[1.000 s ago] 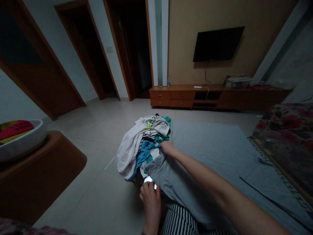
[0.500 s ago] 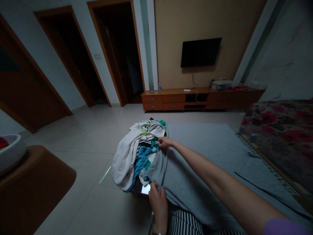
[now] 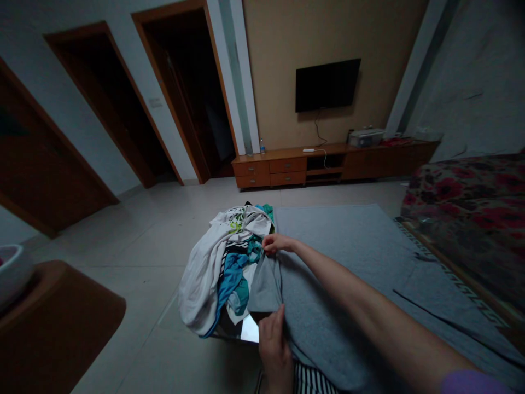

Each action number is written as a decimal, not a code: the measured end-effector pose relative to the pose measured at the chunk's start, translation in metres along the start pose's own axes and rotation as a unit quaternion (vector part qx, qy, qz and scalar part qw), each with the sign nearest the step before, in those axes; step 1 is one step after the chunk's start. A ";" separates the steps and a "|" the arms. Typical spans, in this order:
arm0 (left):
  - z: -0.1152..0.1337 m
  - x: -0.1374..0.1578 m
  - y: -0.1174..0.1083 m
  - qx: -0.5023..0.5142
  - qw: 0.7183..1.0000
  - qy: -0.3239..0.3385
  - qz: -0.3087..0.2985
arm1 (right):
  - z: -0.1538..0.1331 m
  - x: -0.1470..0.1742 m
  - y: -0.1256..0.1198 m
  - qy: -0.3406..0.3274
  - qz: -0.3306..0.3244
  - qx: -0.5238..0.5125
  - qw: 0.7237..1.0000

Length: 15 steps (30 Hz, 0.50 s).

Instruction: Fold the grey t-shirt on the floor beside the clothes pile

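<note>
A grey garment (image 3: 303, 306) lies across a grey blanket-covered surface (image 3: 361, 246) in front of me. My right hand (image 3: 275, 243) pinches the garment's far edge beside a pile of clothes (image 3: 223, 262) in white, blue and teal. My left hand (image 3: 273, 345) grips the garment's near edge, close to a shiny table corner (image 3: 248, 329). Striped fabric (image 3: 311, 380) shows just below my left hand.
A brown wooden table (image 3: 61, 323) with a white bowl (image 3: 12, 273) stands at the left. A floral-covered sofa (image 3: 467, 202) is at the right. Across the tiled floor stand a low wooden cabinet (image 3: 328, 161), a wall television (image 3: 327, 85) and dark doorways (image 3: 184, 93).
The view has swung right and the bowl has slid toward the left edge. Both hands have taken hold of the grey garment's edge and drawn it a little rightward, off the pile.
</note>
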<state>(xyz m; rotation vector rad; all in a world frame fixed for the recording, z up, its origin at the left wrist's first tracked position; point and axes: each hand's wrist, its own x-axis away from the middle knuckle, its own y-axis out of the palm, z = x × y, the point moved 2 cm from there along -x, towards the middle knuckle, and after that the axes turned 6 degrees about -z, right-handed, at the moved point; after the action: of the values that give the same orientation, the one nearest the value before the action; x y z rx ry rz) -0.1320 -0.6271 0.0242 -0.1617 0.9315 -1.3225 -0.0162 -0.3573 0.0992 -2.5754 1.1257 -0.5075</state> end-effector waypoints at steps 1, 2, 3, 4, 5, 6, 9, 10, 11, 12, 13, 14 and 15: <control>0.005 0.000 0.003 -0.016 0.998 0.045 -0.042 | 0.006 0.009 -0.009 -0.004 0.007 -0.002 1.000; 0.009 0.000 0.006 -0.033 0.993 0.078 -0.083 | 0.012 0.018 -0.018 -0.003 0.015 0.000 1.000; 0.013 0.001 0.009 -0.051 0.987 0.100 -0.118 | 0.020 0.027 -0.026 0.006 0.022 0.006 1.000; 0.016 0.002 0.012 -0.067 0.980 0.114 -0.146 | 0.027 0.036 -0.033 0.020 0.027 0.017 0.999; 0.017 0.003 0.014 -0.082 0.975 0.124 -0.168 | 0.034 0.043 -0.038 0.038 0.030 0.031 0.998; 0.018 0.004 0.015 -0.093 0.970 0.130 -0.182 | 0.039 0.049 -0.040 0.055 0.034 0.048 0.997; 0.017 0.007 0.017 -0.109 0.965 0.132 -0.198 | 0.039 0.058 -0.033 0.078 0.067 0.106 0.989; 0.016 0.007 0.017 -0.111 0.966 0.127 -0.198 | 0.034 0.060 -0.024 0.070 0.081 0.125 0.986; 0.015 0.008 0.017 -0.113 0.966 0.122 -0.197 | 0.027 0.063 -0.012 0.055 0.091 0.142 0.984; 0.015 0.008 0.018 -0.114 0.967 0.116 -0.194 | 0.020 0.066 0.004 0.037 0.092 0.152 0.983; 0.015 0.008 0.019 -0.114 0.970 0.105 -0.189 | 0.012 0.071 0.024 0.014 0.076 0.166 0.983; 0.016 0.008 0.020 -0.108 0.973 0.090 -0.182 | 0.005 0.075 0.047 -0.008 0.052 0.193 0.980; 0.016 0.008 0.022 -0.088 0.979 0.064 -0.172 | -0.001 0.080 0.073 -0.028 0.020 0.224 0.974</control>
<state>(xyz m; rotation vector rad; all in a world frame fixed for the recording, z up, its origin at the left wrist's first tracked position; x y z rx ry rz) -0.1049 -0.6338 0.0180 -0.3931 1.1675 -1.5803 -0.0128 -0.4646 0.0876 -2.1586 0.9167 -0.5971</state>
